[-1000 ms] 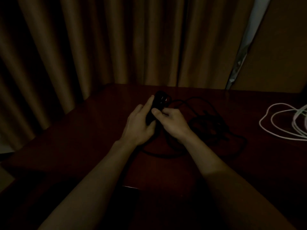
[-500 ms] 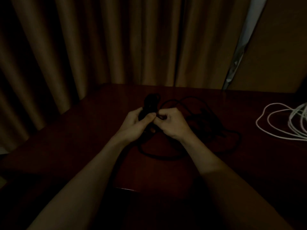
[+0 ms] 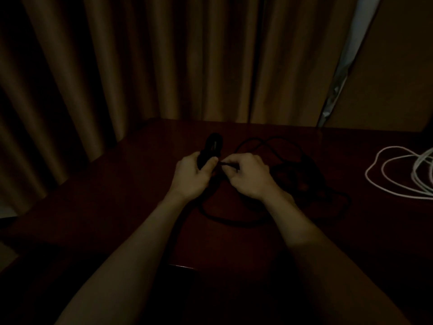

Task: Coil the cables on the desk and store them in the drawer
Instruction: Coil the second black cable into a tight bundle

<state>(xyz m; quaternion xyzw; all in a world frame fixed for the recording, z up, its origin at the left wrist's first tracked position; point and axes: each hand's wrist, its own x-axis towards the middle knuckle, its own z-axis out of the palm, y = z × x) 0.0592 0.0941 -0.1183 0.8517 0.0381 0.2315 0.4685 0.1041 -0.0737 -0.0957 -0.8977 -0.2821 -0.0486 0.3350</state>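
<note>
Nearer than the adapter (image 3: 213, 146), slack black cable (image 3: 234, 222) lies looped on the table (image 3: 117, 219). The adapter is gripped in the left hand (image 3: 191, 178); the cable just right of it is pinched by the right hand (image 3: 249, 178). Even loops should be gathered against the adapter, twist let out. Far right of it, white cable (image 3: 366, 177) lies loose.

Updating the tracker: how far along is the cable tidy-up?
Done: nothing visibly. In hand: the left hand grips the black plug, the right hand pinches the black cable beside it. Left: that cable sprawls loose on the desk and the white cable lies untouched at the right; neither is coiled or put away.
</note>
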